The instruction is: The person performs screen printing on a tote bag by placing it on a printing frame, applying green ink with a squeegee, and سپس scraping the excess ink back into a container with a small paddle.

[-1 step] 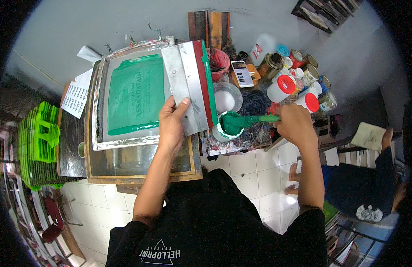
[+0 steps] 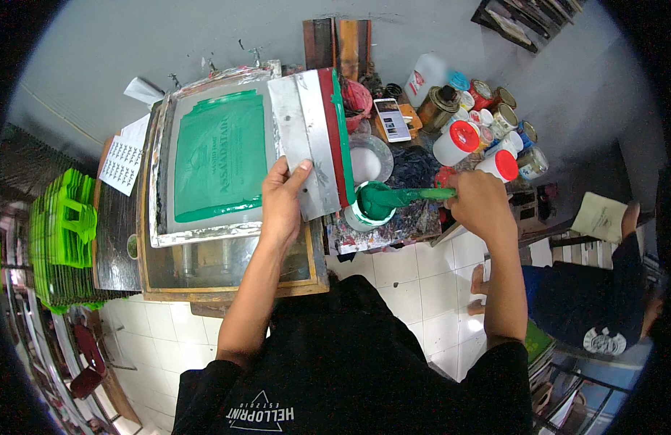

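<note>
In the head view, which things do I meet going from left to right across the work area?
Green stack → sheet of small prints → green-inked screen → left hand on squeegee → green ink tub → right hand → red-lidded white jar.

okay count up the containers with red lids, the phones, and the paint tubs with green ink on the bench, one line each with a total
White plastic bottles with red lids: 2
White smartphone: 1
Round open tub of green ink: 1
Total: 4

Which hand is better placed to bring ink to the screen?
Right, probably: the right hand holds the green spatula in the ink tub; the left hand grips the squeegee.
</note>
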`<state>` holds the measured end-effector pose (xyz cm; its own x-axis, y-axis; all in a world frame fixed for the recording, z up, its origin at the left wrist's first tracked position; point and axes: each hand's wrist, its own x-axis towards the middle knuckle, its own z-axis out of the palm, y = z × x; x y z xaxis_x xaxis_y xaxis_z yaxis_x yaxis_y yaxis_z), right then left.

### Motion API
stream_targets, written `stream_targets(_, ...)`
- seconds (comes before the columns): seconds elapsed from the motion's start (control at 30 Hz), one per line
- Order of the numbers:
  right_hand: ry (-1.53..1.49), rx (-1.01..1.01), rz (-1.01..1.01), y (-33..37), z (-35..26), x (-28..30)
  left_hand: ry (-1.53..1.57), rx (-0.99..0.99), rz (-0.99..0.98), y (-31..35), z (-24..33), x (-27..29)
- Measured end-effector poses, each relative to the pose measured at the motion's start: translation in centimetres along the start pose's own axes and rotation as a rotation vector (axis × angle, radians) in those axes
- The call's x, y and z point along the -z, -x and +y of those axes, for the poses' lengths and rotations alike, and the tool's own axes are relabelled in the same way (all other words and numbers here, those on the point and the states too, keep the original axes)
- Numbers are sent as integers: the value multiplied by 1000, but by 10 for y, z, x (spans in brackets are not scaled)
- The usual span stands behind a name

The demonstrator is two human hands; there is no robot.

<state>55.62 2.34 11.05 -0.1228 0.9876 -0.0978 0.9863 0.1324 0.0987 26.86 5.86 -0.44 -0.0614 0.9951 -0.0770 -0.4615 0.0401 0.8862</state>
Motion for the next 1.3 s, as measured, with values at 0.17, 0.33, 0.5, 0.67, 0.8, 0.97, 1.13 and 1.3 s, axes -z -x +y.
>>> stream_targets(0.17, -131, -35, 68, 22, 19, -12, -20, 62, -29, -10, -24, -10)
stream_targets(0.33, -269, -87, 105, 40, 32, -27, -73, 90, -18, -18, -36, -10)
stream_targets(0.5, -422, -140, 124, 51, 41, -41, -39, 134, -53, -22, -41, -6)
stream_targets(0.67, -619, -179, 99, 59, 50, -53, 33, 204, -99, -25, -37, -3)
stream_targets(0.8, -734, -169, 86, 58, 62, -67, 58, 249, -191, -33, -37, -3)
stream_targets(0.97, -761, -95, 68, 45, 71, -79, 18, 241, -285, -39, -36, -4)
stream_targets(1.13, -753, -21, 67, 29, 73, -70, -15, 288, -369, -41, -32, -5)
stream_targets(1.3, -759, -25, -22, 12, 94, -68, -7, 278, -466, -45, -31, -6)
